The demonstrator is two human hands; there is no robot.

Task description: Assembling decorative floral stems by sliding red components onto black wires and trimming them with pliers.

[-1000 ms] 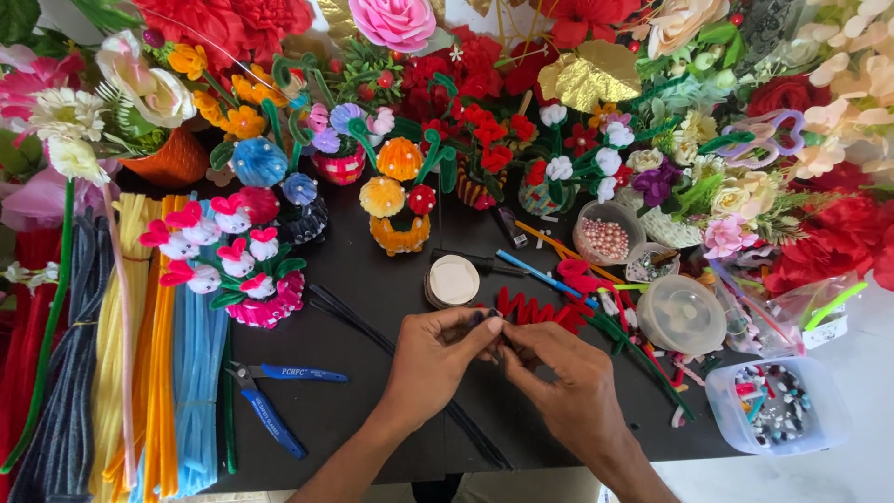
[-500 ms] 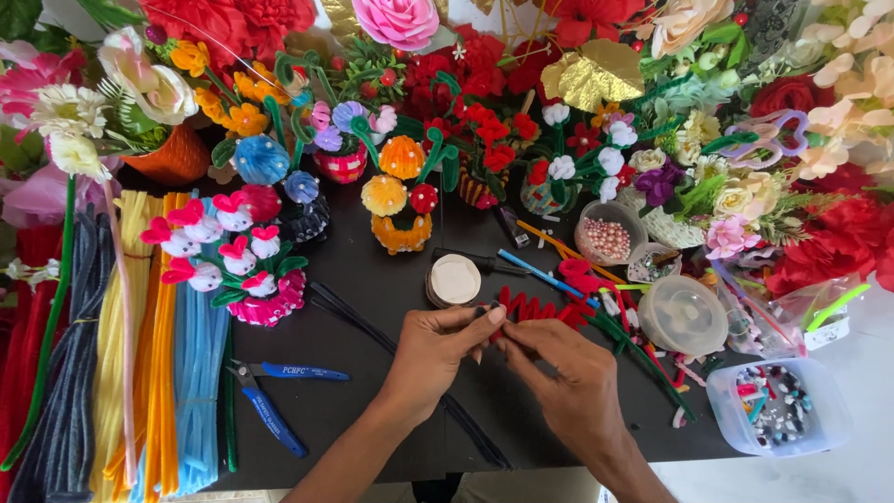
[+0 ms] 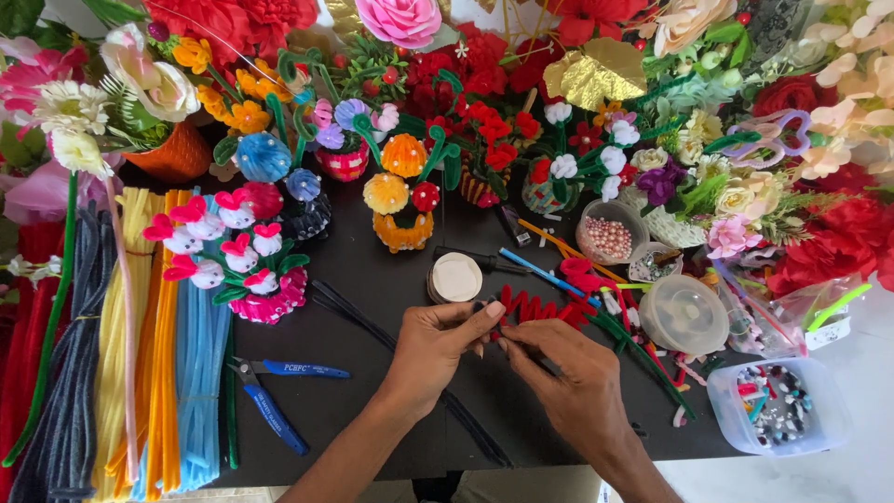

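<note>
My left hand [image 3: 436, 346] and my right hand [image 3: 568, 373] meet over the black table [image 3: 372, 298], fingertips pinched on a red pipe cleaner [image 3: 533, 307] folded into zigzag loops. The loops stick out just beyond my fingers. A small round roll with a pale top [image 3: 456, 278] stands right behind my left hand. Dark pipe cleaners [image 3: 466, 424] lie on the table under my wrists.
Bundles of pipe cleaners [image 3: 140, 345] in yellow, orange, blue and grey lie at the left, with blue-handled pliers [image 3: 270, 401] beside them. Pipe-cleaner flower pots [image 3: 402, 200] and artificial flowers fill the back. Bead cups [image 3: 610, 231], a lidded tub [image 3: 684, 314] and a clear box [image 3: 778, 407] sit right.
My hands have stayed in the same spot. The fingers shifted slightly on the red pipe cleaner, working its loops.
</note>
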